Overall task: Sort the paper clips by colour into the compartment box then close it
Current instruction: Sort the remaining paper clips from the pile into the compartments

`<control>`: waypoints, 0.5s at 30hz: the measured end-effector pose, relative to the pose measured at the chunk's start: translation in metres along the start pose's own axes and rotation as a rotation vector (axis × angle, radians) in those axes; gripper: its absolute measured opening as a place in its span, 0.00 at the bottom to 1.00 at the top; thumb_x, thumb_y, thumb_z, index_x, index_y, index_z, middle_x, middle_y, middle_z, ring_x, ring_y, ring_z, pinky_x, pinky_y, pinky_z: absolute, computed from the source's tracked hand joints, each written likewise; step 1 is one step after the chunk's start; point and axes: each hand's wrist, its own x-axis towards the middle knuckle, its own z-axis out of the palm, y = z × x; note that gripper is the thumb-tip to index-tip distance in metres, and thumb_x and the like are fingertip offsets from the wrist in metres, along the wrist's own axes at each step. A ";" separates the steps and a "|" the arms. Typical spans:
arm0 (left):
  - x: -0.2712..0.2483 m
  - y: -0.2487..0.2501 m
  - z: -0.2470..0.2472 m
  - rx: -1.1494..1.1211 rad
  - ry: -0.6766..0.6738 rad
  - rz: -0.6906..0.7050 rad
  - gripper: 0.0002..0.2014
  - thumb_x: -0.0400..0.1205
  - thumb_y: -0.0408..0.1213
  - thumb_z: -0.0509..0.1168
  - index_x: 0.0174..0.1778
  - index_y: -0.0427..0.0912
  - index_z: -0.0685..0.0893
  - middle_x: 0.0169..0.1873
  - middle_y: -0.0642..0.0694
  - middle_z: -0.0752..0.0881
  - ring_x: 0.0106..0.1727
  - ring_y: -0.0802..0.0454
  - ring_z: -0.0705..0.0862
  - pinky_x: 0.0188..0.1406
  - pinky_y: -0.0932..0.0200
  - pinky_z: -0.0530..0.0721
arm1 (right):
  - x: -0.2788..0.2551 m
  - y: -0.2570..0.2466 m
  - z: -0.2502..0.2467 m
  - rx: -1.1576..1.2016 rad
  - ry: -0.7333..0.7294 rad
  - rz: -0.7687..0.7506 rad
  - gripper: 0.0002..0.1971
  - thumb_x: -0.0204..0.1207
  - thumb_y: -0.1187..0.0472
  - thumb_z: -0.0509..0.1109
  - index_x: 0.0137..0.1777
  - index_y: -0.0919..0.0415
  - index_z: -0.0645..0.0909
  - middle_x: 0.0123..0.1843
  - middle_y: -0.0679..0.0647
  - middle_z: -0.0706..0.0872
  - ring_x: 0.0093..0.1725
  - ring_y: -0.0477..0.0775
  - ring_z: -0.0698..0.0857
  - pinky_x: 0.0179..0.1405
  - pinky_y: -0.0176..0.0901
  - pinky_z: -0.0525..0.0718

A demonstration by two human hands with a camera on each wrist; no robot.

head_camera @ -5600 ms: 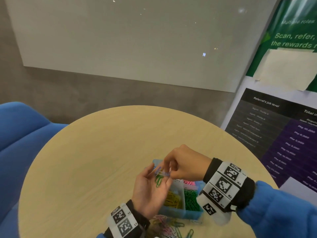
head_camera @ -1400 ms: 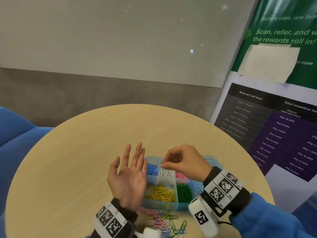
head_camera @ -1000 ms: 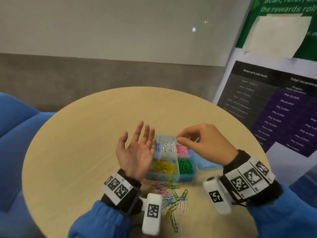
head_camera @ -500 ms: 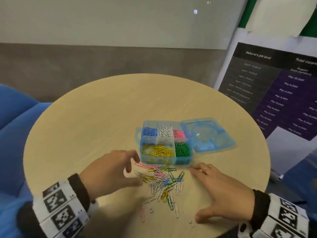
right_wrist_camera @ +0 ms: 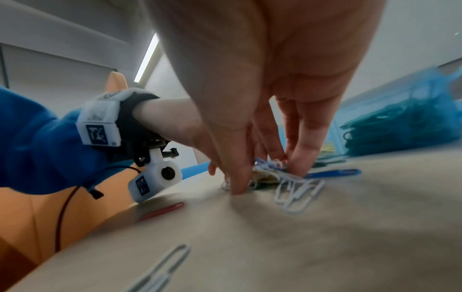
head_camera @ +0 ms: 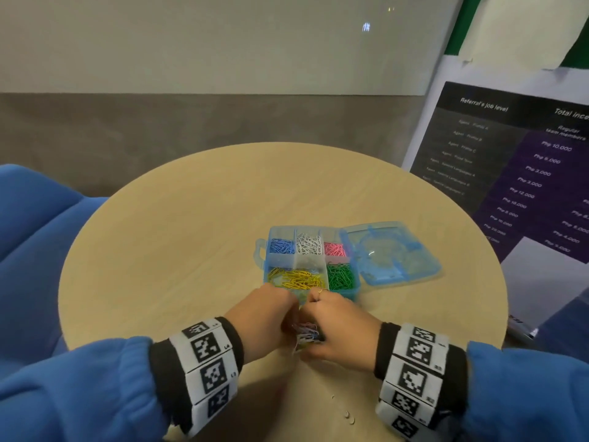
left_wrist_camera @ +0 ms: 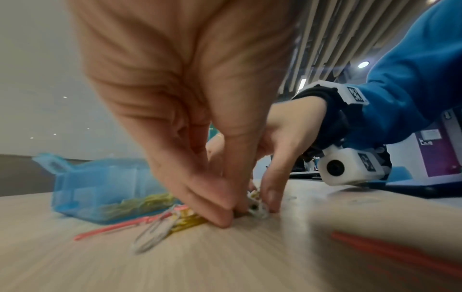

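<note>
Looking down from the head view, the loose paper clips (head_camera: pixel 306 334) are seen bunched between the left hand (head_camera: pixel 261 320) and right hand (head_camera: pixel 339 327), just in front of the open compartment box (head_camera: pixel 310 266), equally near both. In the left wrist view, curled fingertips (left_wrist_camera: pixel 220 215) are pressed against the pile. In the right wrist view, fingers (right_wrist_camera: pixel 240 177) are closed round it; white clips lie lengthwise toward the camera.

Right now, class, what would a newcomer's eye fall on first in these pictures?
Probably the blue box in the middle of the round table, its lid open flat to the right and clips sorted by colour inside. Just in front, the left hand and right hand bunch together a loose pile of clips.
</note>
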 end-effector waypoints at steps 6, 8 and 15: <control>-0.006 -0.011 -0.004 -0.305 0.036 -0.077 0.15 0.74 0.22 0.69 0.52 0.44 0.87 0.35 0.47 0.92 0.31 0.50 0.87 0.36 0.60 0.87 | 0.009 0.005 -0.004 -0.024 0.071 0.010 0.10 0.74 0.57 0.74 0.53 0.60 0.87 0.50 0.56 0.85 0.49 0.56 0.83 0.43 0.41 0.74; -0.011 -0.016 -0.004 -0.388 0.074 -0.094 0.14 0.78 0.24 0.69 0.55 0.45 0.85 0.35 0.48 0.92 0.31 0.53 0.88 0.36 0.60 0.89 | 0.007 0.008 -0.007 -0.021 0.090 -0.003 0.12 0.75 0.57 0.74 0.56 0.59 0.88 0.52 0.55 0.88 0.51 0.54 0.85 0.46 0.39 0.76; -0.024 -0.016 -0.012 -0.797 0.002 -0.205 0.09 0.88 0.38 0.60 0.57 0.39 0.83 0.43 0.41 0.92 0.40 0.45 0.92 0.35 0.59 0.88 | 0.000 0.017 -0.019 0.107 0.157 0.016 0.12 0.73 0.55 0.77 0.54 0.58 0.90 0.45 0.49 0.90 0.36 0.39 0.80 0.39 0.29 0.78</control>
